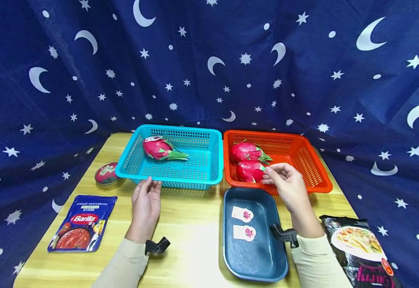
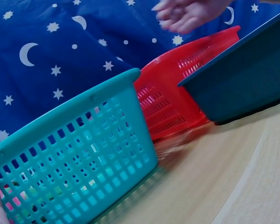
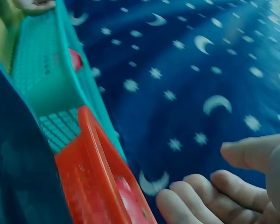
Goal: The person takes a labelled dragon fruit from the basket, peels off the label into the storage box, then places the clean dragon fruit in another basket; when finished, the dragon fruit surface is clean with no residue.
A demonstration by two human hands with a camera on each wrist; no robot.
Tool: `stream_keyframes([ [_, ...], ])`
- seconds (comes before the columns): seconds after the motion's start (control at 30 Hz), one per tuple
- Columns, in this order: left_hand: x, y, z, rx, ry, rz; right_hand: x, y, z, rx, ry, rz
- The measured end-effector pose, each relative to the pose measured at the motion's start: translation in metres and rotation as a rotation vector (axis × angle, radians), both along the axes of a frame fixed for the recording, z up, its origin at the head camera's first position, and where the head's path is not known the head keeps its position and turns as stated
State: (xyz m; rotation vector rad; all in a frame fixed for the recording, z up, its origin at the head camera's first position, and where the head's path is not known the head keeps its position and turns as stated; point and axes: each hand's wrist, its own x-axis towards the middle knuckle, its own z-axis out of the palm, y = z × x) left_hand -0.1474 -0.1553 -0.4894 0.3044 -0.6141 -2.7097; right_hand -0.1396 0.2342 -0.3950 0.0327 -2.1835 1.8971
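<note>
My right hand (image 1: 289, 187) hovers over the front of the red basket (image 1: 304, 158), thumb and fingers apart and holding nothing. Two dragon fruits lie in that basket's left part: one behind (image 1: 244, 152), the other in front (image 1: 249, 172), overlapped by my right fingertips in the head view. The right wrist view shows bare space between thumb and fingers (image 3: 191, 198). My left hand (image 1: 147, 206) has its fingertips right at the front rim of the teal basket (image 1: 198, 160), palm up, fingers loosely bent. Inside the teal basket lies one dragon fruit (image 1: 157, 149) bearing a white label.
A dark blue tray (image 1: 256, 258) holding two cut-out dragon fruit stickers (image 1: 243, 214) stands before the red basket. Left are a round tin (image 1: 107, 174) and a blue Barilla pouch (image 1: 82, 224); a black noodle packet (image 1: 357, 244) lies right. A starry curtain (image 1: 195, 60) hangs behind.
</note>
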Motion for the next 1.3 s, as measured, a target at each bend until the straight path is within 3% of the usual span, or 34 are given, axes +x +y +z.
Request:
stream_keyframes([
  [0.2,-0.001,-0.002,0.0,-0.028,-0.018,-0.011,-0.053,-0.056,0.021,0.306,-0.006,0.307],
  [0.37,-0.002,-0.003,0.0,-0.033,-0.032,0.002,-0.094,-0.12,0.042,0.356,-0.051,0.583],
  [0.47,-0.002,-0.004,0.001,-0.04,-0.023,0.009,-0.113,-0.152,0.049,0.395,-0.074,0.654],
  [0.6,-0.003,-0.004,0.001,-0.045,-0.011,0.009,-0.14,-0.187,0.047,0.527,-0.093,0.666],
  [0.77,-0.004,-0.005,-0.002,-0.06,-0.025,-0.005,-0.174,-0.22,0.026,0.754,-0.154,0.678],
  [0.93,-0.007,-0.004,-0.002,-0.056,-0.022,-0.017,-0.199,-0.241,0.008,0.708,-0.327,0.743],
  [1.0,-0.007,-0.003,-0.001,-0.059,-0.02,-0.019,-0.205,-0.247,0.001,0.671,-0.387,0.73],
  [1.1,-0.007,-0.003,0.001,-0.047,-0.022,-0.021,-0.209,-0.253,-0.013,0.73,-0.407,0.704],
  [1.3,-0.006,-0.007,-0.001,-0.028,-0.025,-0.012,-0.205,-0.261,-0.038,0.879,-0.28,0.683],
])
